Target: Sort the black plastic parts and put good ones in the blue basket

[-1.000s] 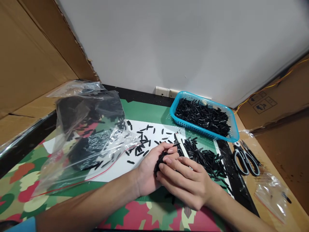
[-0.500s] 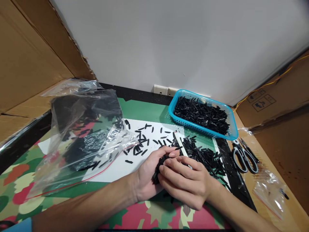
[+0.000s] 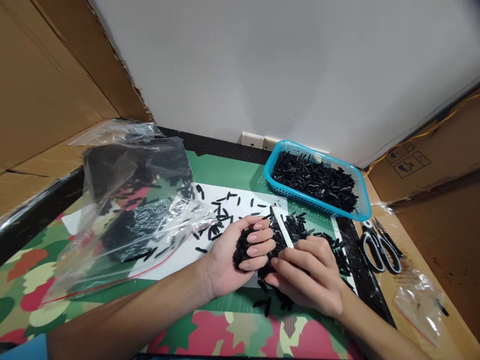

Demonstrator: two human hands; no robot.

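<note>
My left hand [image 3: 240, 255] is closed around a bunch of small, narrow black pieces [image 3: 243, 246], its fingers wrapped over them. They look like slim plastic strips; their exact kind is too small to tell. Just to the right, my right hand [image 3: 309, 275] is low over a loose pile of the same pieces [image 3: 296, 226], fingers curled together and tips among them. What its fingertips pinch, if anything, is hidden. A flat white stick [image 3: 282, 227] lies slanted on the pile, its lower end reaching the right hand's knuckles.
A blue plastic basket [image 3: 318, 197] full of black pieces stands at the back right. A clear zip bag [image 3: 150, 220] with more pieces lies left. Scissors [image 3: 380, 247] and a small clear bag [image 3: 420, 305] lie on cardboard at right. Loose pieces dot the white sheet [image 3: 247, 192].
My hands have come apart: the right has moved off the bunch, right and down to the pile. My left fingers have closed over the bunch.
</note>
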